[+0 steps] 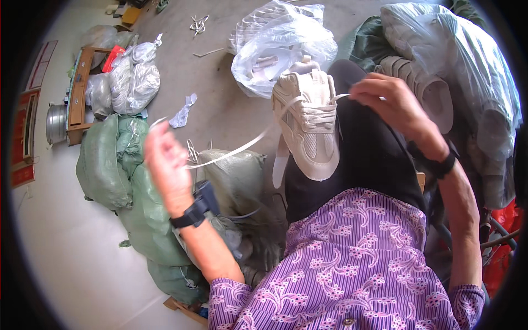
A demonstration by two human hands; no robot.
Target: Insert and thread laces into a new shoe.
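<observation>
A beige and off-white sneaker [320, 151] rests on my dark-trousered lap, its toe toward me. Its flat white shoelace [236, 150] is threaded through the eyelets, with a long end stretched out to the left. My left hand [166, 159], smeared a little by motion, is raised well left of the sneaker and closed on that long end. Just right of the sneaker's collar, my right hand [391, 103] pinches the other end of the shoelace between thumb and fingers. A pale flat piece [280, 162] shows beside the sneaker's left edge; I cannot tell what it is.
A clear plastic bag [283, 47] lies beyond the sneaker. At right, stacked pale shoes [434, 99] sit beside a large clear bag [456, 41]. Green sacks [102, 165] and a wooden shelf [81, 91] stand left. Loose laces [199, 25] and crumpled paper [183, 111] lie on the floor.
</observation>
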